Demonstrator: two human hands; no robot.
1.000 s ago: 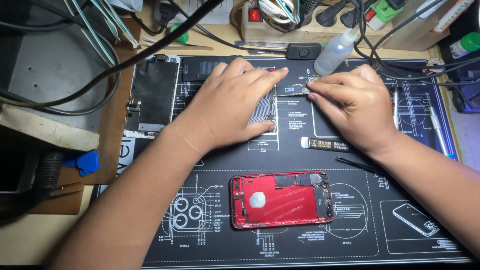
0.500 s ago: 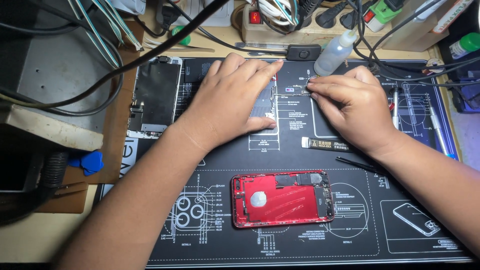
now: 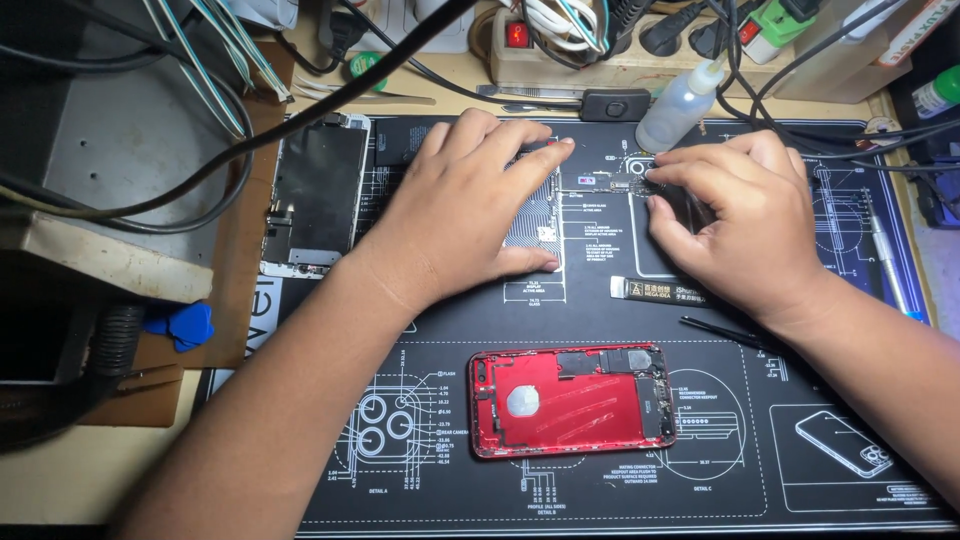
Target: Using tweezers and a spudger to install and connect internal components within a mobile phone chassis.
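Note:
My left hand (image 3: pixel 470 205) lies flat, fingers spread, pressing down a thin grey metal plate (image 3: pixel 535 222) on the black printed repair mat (image 3: pixel 450 440). A narrow flex strip (image 3: pixel 605 188) runs from the plate to the right. There my right hand (image 3: pixel 745 215) pinches the strip's small dark end piece (image 3: pixel 640 184) between its fingertips. What else lies under those fingers is hidden. An open red phone housing (image 3: pixel 570 400) lies on the mat nearer to me, untouched.
A detached phone screen (image 3: pixel 318 195) lies left of my left hand. A clear squeeze bottle (image 3: pixel 680 105) and a power strip (image 3: pixel 560 45) with many cables stand at the back. Black tweezers (image 3: pixel 725 332), a small black strip (image 3: pixel 655 290), blue picks (image 3: pixel 180 325) and a pen-like tool (image 3: pixel 885 260) lie around.
My right fingertips have drawn back a little to the right along the flex strip. My left hand stays pressed on the plate.

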